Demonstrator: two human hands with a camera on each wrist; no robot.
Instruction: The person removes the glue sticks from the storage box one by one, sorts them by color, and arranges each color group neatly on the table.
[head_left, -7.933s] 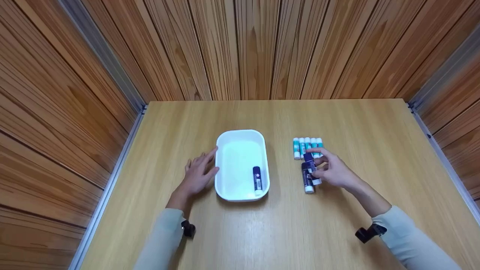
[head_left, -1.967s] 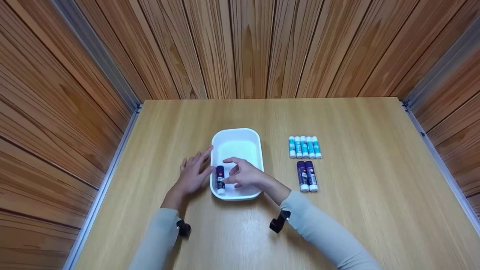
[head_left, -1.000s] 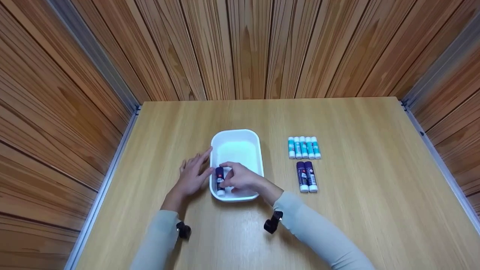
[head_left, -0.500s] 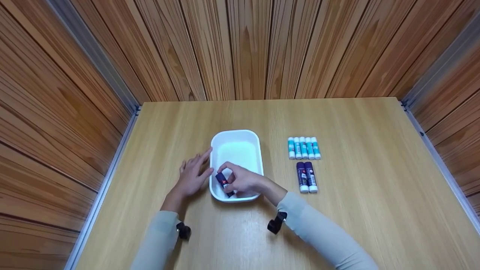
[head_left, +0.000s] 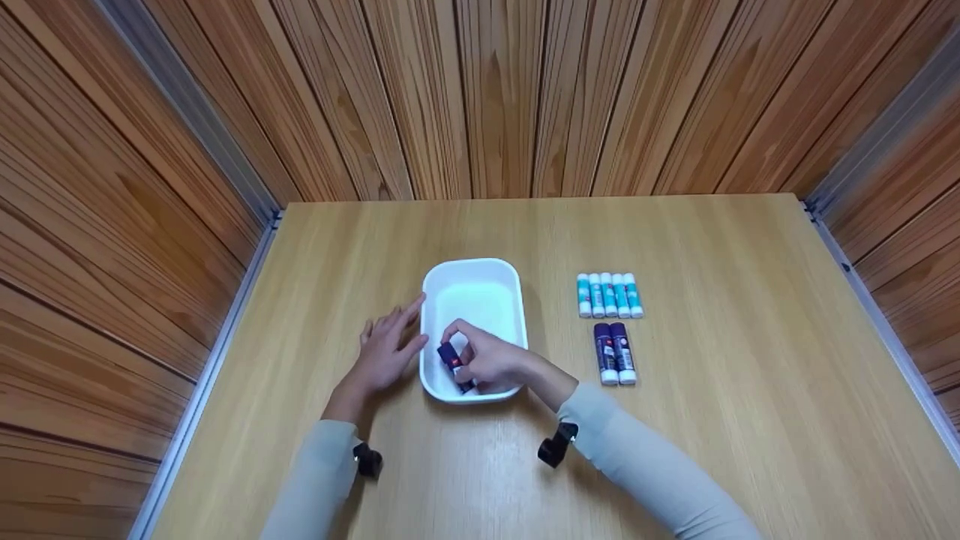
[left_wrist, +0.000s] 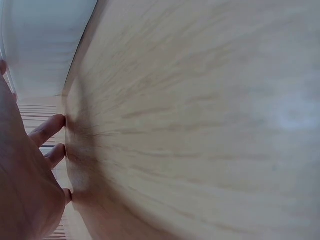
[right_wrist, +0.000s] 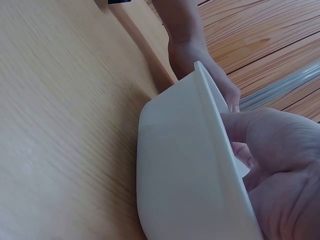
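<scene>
A white tray (head_left: 480, 292) stands on the table. Inside its near half, my right hand (head_left: 491, 361) pinches a dark purple glue stick (head_left: 450, 355) between thumb and fingers. That stick slants, cap end toward the far left, and its lower end is partly covered by the fingers. My left hand (head_left: 386, 349) lies at the tray's left side, fingers extended, with index finger and thumb against the rim. Several of its fingertips touch the tabletop in the left wrist view. From the right wrist, the tray's near wall (right_wrist: 175, 160) hides the glue stick.
To the tray's right, several white-and-teal glue sticks (head_left: 609, 295) lie side by side in a row. Two dark purple glue sticks (head_left: 615, 354) with white ends lie together just nearer. Wood-panelled walls (head_left: 502, 97) rise behind and at both sides of the table (head_left: 712, 300).
My right hand has gone from the table sticks into the tray and taken hold of the purple glue stick by its left wall. That stick has turned aslant and shifted right. My left hand stays.
</scene>
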